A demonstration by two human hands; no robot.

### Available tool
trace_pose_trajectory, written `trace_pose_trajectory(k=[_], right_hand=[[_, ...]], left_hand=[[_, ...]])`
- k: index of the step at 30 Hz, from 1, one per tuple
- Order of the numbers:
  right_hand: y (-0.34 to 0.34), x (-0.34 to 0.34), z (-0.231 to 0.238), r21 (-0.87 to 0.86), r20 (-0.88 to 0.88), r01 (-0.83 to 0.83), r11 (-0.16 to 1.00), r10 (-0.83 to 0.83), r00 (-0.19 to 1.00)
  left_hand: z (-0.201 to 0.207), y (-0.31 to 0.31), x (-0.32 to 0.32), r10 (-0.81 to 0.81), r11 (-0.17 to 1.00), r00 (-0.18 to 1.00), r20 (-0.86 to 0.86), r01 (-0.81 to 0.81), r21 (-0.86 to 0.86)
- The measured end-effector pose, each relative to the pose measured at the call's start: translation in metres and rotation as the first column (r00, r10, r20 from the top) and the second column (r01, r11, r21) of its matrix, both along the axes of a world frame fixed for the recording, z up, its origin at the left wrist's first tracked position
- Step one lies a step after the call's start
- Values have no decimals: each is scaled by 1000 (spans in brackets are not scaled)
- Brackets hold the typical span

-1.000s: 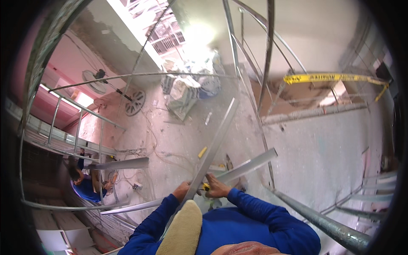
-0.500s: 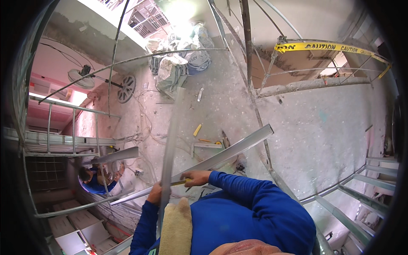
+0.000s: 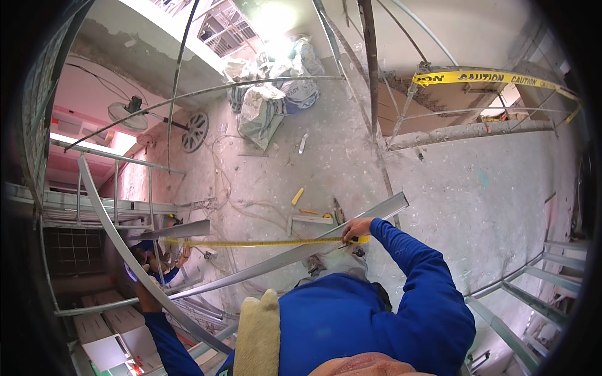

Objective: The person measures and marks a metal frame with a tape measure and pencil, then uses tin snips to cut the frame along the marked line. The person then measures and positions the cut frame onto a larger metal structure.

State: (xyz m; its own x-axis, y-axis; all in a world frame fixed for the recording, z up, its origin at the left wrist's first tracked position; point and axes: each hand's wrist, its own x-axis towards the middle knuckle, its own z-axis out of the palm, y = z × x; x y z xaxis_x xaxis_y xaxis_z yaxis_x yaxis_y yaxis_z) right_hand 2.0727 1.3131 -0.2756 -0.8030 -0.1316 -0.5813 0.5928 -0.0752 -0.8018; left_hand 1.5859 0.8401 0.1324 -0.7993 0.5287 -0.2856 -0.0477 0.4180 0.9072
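My left hand [image 3: 145, 289], reaching out to the far left, is closed around a long grey metal channel [image 3: 100, 203]. My right hand [image 3: 357, 229] grips a yellow tape measure [image 3: 276, 242] in front of my body. Its blade runs out leftward, nearly level, and its far end is blurred near a co-worker; I cannot tell what holds that end. A second metal channel [image 3: 282, 259] slants below the blade, from lower left to upper right, passing just under my right hand. What supports it is unclear.
A co-worker in blue [image 3: 164, 271] crouches below at left. Tools, among them a yellow-handled one [image 3: 297, 196], lie on the dusty floor. Filled sacks [image 3: 260, 113] stand farther back. Scaffold poles [image 3: 369, 62], caution tape [image 3: 495, 78] and a ladder-like frame [image 3: 508, 316] surround me.
My left hand has swung outward left, carrying the channel, which was upright in front of me. My right hand has moved right and forward, and a long yellow tape blade now shows.
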Motion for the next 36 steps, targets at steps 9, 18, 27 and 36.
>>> trace_pose_trajectory(k=[9, 18, 27, 36], right_hand=[[-27, -43, 92, -190, -230, 101, 977, -144, 962], [-92, -124, 248, -183, -158, 86, 979, -116, 981], [-153, -188, 297, -51, -215, -41, 998, 30, 976], [-177, -206, 311, 0, -210, -4, 1000, 4, 978]], left_hand=[[-67, 31, -61, 525, 780, 826, -204, -372, 503], [-155, 150, 50, 803, 590, 308, -509, -532, 608], [-148, 165, 120, 848, 520, 455, -272, -612, 596], [-153, 143, 116, 847, 497, 483, -220, -576, 648]])
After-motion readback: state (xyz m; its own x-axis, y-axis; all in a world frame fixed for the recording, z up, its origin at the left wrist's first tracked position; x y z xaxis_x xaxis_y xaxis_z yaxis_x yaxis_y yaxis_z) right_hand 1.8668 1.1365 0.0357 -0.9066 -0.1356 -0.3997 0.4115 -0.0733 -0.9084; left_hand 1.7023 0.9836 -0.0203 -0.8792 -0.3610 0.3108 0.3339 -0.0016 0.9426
